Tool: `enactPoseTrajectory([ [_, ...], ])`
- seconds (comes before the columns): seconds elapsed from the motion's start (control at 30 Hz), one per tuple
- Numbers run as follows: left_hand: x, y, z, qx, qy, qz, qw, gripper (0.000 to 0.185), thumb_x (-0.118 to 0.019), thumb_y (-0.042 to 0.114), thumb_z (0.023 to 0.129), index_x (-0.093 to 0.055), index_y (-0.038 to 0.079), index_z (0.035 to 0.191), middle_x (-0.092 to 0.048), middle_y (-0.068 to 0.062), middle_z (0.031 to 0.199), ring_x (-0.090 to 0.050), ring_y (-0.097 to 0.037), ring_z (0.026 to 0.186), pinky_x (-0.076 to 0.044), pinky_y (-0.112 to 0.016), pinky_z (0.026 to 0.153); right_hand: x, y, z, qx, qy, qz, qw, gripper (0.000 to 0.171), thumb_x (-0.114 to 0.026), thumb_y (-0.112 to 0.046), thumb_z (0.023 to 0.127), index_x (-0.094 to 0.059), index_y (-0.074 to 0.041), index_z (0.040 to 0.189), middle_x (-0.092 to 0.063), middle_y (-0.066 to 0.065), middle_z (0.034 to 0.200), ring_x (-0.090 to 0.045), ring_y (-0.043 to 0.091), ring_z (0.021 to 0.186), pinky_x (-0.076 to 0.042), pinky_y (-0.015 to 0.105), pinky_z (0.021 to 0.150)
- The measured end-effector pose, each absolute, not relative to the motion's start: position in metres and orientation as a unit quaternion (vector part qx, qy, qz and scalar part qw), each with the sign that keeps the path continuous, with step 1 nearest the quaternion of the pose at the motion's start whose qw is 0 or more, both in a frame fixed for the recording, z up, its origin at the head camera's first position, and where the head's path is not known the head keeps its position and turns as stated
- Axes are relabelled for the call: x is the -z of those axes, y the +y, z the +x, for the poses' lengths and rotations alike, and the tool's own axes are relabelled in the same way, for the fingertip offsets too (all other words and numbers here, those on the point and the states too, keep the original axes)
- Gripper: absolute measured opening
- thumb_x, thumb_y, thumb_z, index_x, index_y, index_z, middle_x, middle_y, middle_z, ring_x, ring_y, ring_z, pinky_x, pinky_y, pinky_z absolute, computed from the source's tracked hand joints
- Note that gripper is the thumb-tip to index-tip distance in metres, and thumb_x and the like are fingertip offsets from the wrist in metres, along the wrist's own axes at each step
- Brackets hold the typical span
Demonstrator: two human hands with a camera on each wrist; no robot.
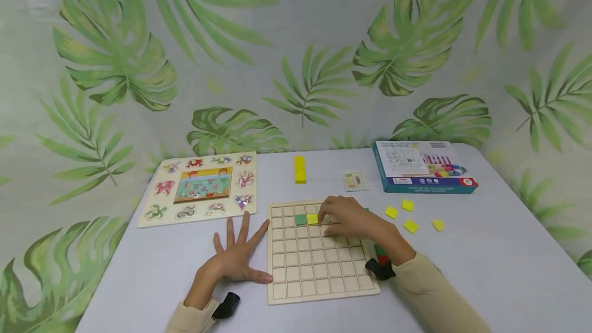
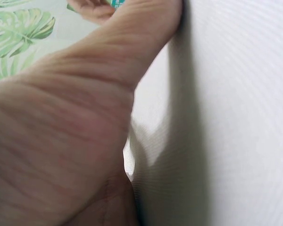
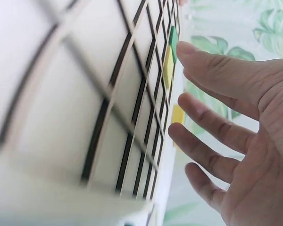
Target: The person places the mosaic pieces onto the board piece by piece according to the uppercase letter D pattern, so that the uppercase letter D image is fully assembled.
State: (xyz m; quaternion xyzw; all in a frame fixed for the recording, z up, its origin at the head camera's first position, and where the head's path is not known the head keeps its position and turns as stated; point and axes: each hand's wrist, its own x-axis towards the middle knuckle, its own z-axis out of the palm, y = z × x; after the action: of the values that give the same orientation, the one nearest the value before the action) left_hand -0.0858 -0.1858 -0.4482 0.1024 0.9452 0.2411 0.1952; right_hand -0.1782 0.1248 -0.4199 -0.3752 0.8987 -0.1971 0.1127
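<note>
A wooden grid board [image 1: 324, 287] lies flat on the table. In its upper rows a green tile [image 1: 301, 219] and a yellow tile [image 1: 312, 219] sit side by side. My right hand [image 1: 344, 217] hovers over the board just right of the yellow tile, and in the right wrist view its fingers [image 3: 212, 125] are loosely bent with nothing between them. Spread wide, my left hand [image 1: 238, 260] rests on the table, its thumb tip at the board's left edge. The left wrist view shows mostly the palm side of that hand [image 2: 85, 132] against the white cloth.
Several loose yellow tiles [image 1: 410, 226] lie right of the board. Behind it are a yellow stack [image 1: 300, 170], a small pattern card [image 1: 355, 180] and a teal-edged box [image 1: 425, 168]. A sea-animal puzzle board [image 1: 203, 186] lies back left. Green and red pieces [image 1: 382, 255] show partly beneath my right forearm.
</note>
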Motion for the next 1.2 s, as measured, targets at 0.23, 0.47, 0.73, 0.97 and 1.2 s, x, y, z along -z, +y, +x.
enactPoseTrajectory([
  [0.23,0.451,-0.184,-0.085,-0.248,0.944,0.108,0.189,0.127,-0.087,0.061,0.062,-0.014,0.031,0.161,0.021,-0.020,0.164,0.031,-0.056,0.140,0.018,-0.080,0.099,0.418,0.154,-0.165,0.212,0.908,-0.334,0.133,0.021,-0.080,-0.023,0.085,-0.072,-0.016,0.104,-0.062,0.004,0.122,-0.056,0.026,0.114,-0.045,0.048,0.098],
  [0.47,0.455,-0.183,-0.086,-0.247,0.944,0.105,0.192,0.129,-0.085,0.067,0.061,-0.014,0.031,0.162,0.021,-0.020,0.164,0.032,-0.056,0.140,0.020,-0.079,0.099,0.422,0.198,-0.150,0.214,0.917,-0.307,0.139,0.026,-0.082,-0.026,0.084,-0.072,-0.018,0.106,-0.062,-0.003,0.108,-0.055,0.017,0.099,-0.049,0.037,0.087],
  [0.73,0.452,-0.185,-0.086,-0.246,0.946,0.103,0.186,0.128,-0.087,0.062,0.061,-0.014,0.031,0.161,0.021,-0.020,0.164,0.032,-0.056,0.140,0.018,-0.081,0.098,0.420,0.242,-0.147,0.276,0.902,-0.277,0.182,0.027,-0.080,-0.028,0.085,-0.069,-0.015,0.106,-0.062,-0.004,0.097,-0.054,0.013,0.083,-0.048,0.024,0.071],
  [0.97,0.452,-0.185,-0.086,-0.254,0.944,0.105,0.185,0.128,-0.087,0.062,0.061,-0.014,0.030,0.162,0.023,-0.021,0.163,0.033,-0.057,0.139,0.017,-0.082,0.097,0.413,0.271,-0.153,0.283,0.894,-0.247,0.244,0.028,-0.085,-0.023,0.079,-0.068,-0.014,0.099,-0.060,0.000,0.087,-0.052,0.015,0.081,-0.047,0.024,0.069],
  [1.2,0.451,-0.185,-0.087,-0.259,0.941,0.105,0.190,0.128,-0.087,0.062,0.061,-0.015,0.031,0.162,0.023,-0.020,0.163,0.034,-0.056,0.139,0.019,-0.081,0.097,0.414,0.285,-0.154,0.289,0.894,-0.196,0.280,0.031,-0.088,-0.015,0.075,-0.065,-0.009,0.094,-0.058,0.003,0.087,-0.051,0.019,0.082,-0.046,0.025,0.070],
])
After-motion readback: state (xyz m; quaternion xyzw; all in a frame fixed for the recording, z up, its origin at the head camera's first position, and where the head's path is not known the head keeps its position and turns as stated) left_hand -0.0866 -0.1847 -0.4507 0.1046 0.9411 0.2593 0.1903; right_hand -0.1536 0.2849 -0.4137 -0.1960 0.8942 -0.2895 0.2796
